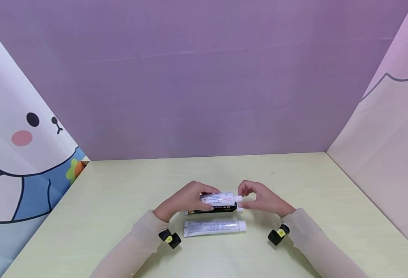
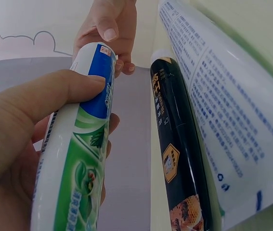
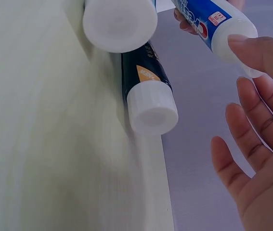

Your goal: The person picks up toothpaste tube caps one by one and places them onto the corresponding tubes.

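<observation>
My left hand [image 1: 191,197] grips a white, blue and green toothpaste tube [image 2: 85,144], its thumb pressed along the near side. The tube lies nearly level just above the table, its white cap [image 1: 238,198] pointing right. At that cap, my right hand [image 1: 261,197] has its thumb and index finger round it; the other fingers stand apart in the right wrist view. Below the held tube, a black toothpaste tube [image 1: 225,209] with a white cap lies on the table. Closer to me is a white tube [image 1: 212,227] with blue print, also capped.
The pale wooden table [image 1: 127,181] stretches out around both hands. A purple backdrop [image 1: 204,96] rises at its far edge. Cartoon-printed panels stand at the left [image 1: 23,154] and right [image 1: 391,154]. Each wrist bears a small black camera.
</observation>
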Tool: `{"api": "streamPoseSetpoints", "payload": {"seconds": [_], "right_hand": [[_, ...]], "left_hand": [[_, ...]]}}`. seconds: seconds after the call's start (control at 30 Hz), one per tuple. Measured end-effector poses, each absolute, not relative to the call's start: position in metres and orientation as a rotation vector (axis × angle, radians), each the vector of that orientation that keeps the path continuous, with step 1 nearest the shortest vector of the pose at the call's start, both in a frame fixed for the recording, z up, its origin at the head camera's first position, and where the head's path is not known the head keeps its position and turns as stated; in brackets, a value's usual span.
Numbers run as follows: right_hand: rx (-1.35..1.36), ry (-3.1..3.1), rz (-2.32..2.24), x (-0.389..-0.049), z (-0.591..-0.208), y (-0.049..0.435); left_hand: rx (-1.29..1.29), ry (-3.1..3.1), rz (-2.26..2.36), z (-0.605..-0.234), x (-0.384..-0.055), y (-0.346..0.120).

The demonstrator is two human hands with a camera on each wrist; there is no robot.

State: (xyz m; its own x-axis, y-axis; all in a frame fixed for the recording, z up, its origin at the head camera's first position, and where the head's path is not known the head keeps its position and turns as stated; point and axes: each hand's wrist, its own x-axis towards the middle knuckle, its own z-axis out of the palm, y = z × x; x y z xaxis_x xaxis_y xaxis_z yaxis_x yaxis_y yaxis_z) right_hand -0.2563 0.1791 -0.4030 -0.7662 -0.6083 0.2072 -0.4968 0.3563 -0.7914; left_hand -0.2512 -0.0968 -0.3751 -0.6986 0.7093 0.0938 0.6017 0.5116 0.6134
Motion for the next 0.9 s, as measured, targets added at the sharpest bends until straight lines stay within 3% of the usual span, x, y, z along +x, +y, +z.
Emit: {"api": "streamPoseSetpoints", "payload": {"seconds": [0.9], "right_hand": [[-1.016,2.516,-1.374,-0.2553,-0.4027,0.1808]], "left_hand": [[1.104,2.56,0.975,-0.3732,-0.2493,-0.0955]]}}
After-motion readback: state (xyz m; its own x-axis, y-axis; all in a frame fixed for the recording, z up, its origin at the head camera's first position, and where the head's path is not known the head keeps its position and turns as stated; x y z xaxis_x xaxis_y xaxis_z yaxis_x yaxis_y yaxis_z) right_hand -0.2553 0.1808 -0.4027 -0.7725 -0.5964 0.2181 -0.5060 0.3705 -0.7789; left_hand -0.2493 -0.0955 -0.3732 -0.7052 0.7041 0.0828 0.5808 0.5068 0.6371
